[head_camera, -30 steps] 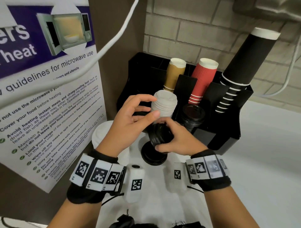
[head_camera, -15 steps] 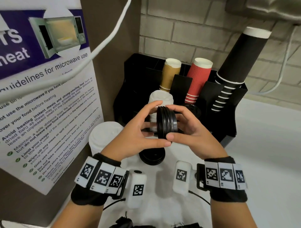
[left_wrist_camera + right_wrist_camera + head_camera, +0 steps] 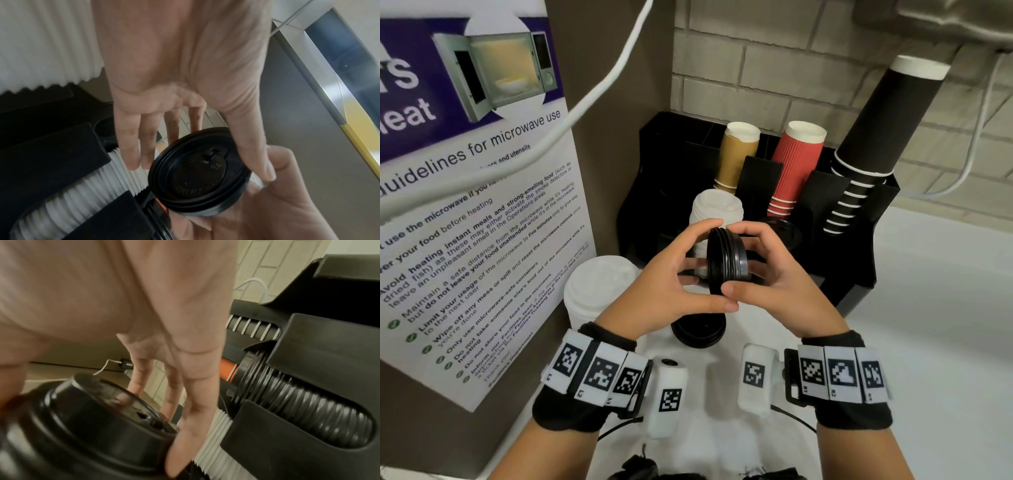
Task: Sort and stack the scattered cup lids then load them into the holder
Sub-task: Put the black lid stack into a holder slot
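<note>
Meanwhile both hands (image 3: 722, 274) grip black lids (image 3: 727, 262) before the holder (image 3: 859, 274) with white lids (image 3: 717, 209).

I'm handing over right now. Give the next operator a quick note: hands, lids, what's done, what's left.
Left hand and right hand both pinch a short stack of black lids, held on edge in front of the holder.
Holder already has white lids and black lids loaded.
On the counter: another black stack and a white stack.
Left: load the held stack, then the two counter stacks.
</note>
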A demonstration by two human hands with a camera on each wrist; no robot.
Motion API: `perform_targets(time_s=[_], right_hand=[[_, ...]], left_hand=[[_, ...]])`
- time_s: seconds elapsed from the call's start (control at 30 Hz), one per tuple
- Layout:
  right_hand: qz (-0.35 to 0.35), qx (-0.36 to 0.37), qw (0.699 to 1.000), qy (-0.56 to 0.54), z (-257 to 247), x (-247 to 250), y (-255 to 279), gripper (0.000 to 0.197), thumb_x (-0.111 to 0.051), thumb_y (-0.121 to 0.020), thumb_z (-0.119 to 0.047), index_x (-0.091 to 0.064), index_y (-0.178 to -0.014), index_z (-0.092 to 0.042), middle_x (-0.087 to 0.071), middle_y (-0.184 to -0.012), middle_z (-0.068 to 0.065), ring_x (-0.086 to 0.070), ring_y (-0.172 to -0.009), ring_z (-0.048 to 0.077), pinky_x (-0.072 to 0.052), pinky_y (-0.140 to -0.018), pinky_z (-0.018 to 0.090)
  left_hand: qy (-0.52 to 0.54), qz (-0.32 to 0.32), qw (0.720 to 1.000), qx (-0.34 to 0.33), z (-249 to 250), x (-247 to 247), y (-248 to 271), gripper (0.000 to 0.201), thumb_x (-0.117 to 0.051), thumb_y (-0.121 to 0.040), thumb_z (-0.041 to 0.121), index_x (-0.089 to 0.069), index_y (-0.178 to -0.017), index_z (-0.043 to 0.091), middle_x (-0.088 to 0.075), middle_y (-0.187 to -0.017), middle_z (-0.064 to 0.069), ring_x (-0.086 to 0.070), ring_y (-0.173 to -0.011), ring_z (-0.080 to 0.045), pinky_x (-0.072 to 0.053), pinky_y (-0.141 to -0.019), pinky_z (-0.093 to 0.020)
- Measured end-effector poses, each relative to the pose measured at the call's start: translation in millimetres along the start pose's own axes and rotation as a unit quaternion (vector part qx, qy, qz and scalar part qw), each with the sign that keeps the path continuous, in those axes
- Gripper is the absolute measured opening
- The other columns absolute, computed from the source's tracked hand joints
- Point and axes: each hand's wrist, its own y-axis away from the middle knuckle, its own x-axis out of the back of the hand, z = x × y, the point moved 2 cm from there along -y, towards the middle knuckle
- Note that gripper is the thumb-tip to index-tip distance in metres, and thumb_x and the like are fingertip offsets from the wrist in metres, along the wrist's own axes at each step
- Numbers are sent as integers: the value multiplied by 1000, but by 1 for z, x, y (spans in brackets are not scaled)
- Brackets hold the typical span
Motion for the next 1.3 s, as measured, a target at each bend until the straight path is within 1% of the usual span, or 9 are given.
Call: perform_targets(time_s=[0.17, 0.3, 0.33, 0.47, 0.53, 0.87, 1.0, 1.13, 1.3], right_hand=[[74, 41, 991, 103, -10, 22, -12, 64, -78, -69, -8, -51, -123, -28, -58, -116, -12, -59, -106, 6, -50, -89, 21], [144, 8, 935, 322, -15, 69, -32, 74, -79, -64, -12, -50, -131, -29, -45, -121, 0, -50, -110, 14, -35, -89, 2], [132, -13, 923, 363, -15, 78, -39, 76, -79, -64, -14, -49, -133, -29, -44, -122, 0, -48, -113, 16, -34, -91, 5], [49, -89, 885, 455, -5, 91, -62, 79, -79, -66, -19, -44, -136, -30, -45, -130, 4, -41, -125, 29, -36, -107, 46], [13, -111, 875, 471, 0, 89, -70, 80, -78, -66, -20, -43, -137, -31, -45, -131, 4, -39, -125, 30, -34, -107, 51], [-20, -121, 865, 486, 15, 85, -69, 76, -81, -63, -19, -47, -131, -25, -46, -129, 3, -40, -122, 28, -39, -103, 48], [39, -99, 847, 520, 22, 85, -59, 70, -85, -62, -22, -50, -123, -17, -40, -125, 7, -36, -119, 28, -38, -95, 33], [68, -96, 807, 579, 24, 80, -48, 73, -86, -62, -30, -48, -123, -17, -43, -119, 7, -37, -111, 28, -40, -92, 38], [86, -56, 813, 573, 26, 72, -41, 59, -84, -68, -22, -52, -117, -13, -48, -109, 7, -46, -102, 29, -44, -83, 36]], left_hand=[[-15, 24, 1000, 1, 1, 7, -2, 99, -84, -59, 37, -33, -143, 48, -38, -148, 19, -46, -132, -5, -46, -104, -30], [-14, 66, 998, -5, 4, 13, -1, 85, -79, -65, 41, -39, -139, 45, -42, -142, 21, -52, -123, 1, -48, -97, -23], [-13, 73, 997, -6, 5, 14, -1, 80, -77, -66, 42, -41, -137, 45, -43, -140, 21, -53, -121, 1, -48, -95, -22], [-13, 77, 997, -9, 7, 14, -2, 70, -76, -69, 41, -47, -132, 41, -47, -137, 16, -56, -117, -3, -50, -96, -26], [-14, 72, 997, -11, 8, 14, -2, 68, -76, -69, 40, -48, -132, 40, -48, -136, 13, -57, -116, -5, -50, -97, -30], [-16, 78, 997, -3, 7, 12, -4, 58, -80, -72, 40, -53, -124, 41, -48, -133, 14, -58, -114, -4, -51, -98, -33], [-20, 79, 997, -4, 7, 12, -3, 57, -75, -70, 38, -53, -123, 42, -49, -132, 15, -58, -113, -3, -51, -97, -31], [-19, 82, 996, -6, 7, 14, -4, 57, -76, -70, 38, -53, -121, 44, -49, -132, 15, -59, -113, -3, -51, -96, -32], [-20, 77, 997, -10, 7, 10, -4, 56, -76, -71, 38, -54, -122, 43, -49, -132, 14, -58, -114, -5, -51, -97, -32]])
